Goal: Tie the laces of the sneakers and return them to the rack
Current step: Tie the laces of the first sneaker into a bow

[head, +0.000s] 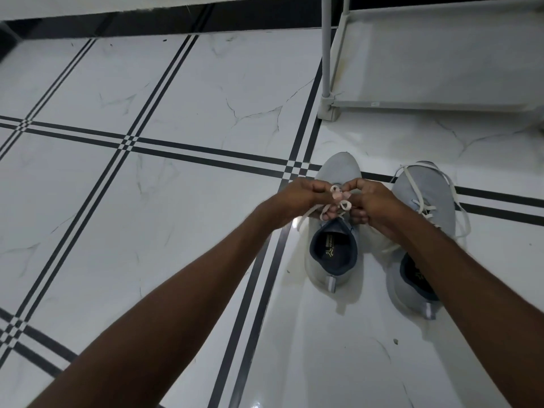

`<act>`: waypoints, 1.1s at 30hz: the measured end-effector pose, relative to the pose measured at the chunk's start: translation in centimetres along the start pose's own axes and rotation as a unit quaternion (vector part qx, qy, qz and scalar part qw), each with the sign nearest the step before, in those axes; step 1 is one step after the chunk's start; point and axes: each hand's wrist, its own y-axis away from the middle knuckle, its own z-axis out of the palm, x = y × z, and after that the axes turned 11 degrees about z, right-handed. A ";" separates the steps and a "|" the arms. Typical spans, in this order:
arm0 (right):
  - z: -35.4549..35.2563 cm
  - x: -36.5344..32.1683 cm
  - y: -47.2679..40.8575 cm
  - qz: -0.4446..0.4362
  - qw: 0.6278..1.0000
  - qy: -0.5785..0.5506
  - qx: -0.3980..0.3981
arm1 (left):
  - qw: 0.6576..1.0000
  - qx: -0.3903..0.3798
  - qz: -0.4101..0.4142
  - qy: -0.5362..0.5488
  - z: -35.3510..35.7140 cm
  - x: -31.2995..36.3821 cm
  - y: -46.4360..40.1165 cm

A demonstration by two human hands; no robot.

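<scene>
Here, both hands meet over the left grey sneaker (334, 245) on the white tiled floor (176, 216). The left hand (297, 198) and right hand (369, 201) each pinch a loop of its pale lace (341, 198). The right grey sneaker (424, 201) stands just beside, laces loose. The grey shoe rack (441, 69) stands farther off, to the right.
</scene>
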 end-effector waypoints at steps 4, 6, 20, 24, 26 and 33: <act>-0.1 -0.2 -0.1 0.018 0.998 0.056 -0.001 | 0.938 0.037 0.119 -0.323 -0.1 0.1 -0.6; -0.1 -0.4 0.3 0.033 0.997 0.068 -0.035 | 0.883 0.092 0.169 -0.428 0.7 -0.4 -0.4; -1.2 -0.6 1.3 -0.189 0.859 0.439 0.180 | 0.937 0.349 -0.011 -0.004 3.0 -3.3 2.0; -2.9 -0.1 1.0 -0.180 0.801 0.538 0.191 | 0.934 0.356 -0.011 -0.016 1.6 -4.0 3.1; -3.0 0.2 0.9 -0.198 0.776 0.573 0.174 | 0.940 0.292 0.055 -0.168 1.6 -3.9 3.4; -3.4 -0.5 1.4 -0.303 0.629 0.703 0.134 | 0.757 0.066 0.214 -0.614 -0.2 -3.5 4.1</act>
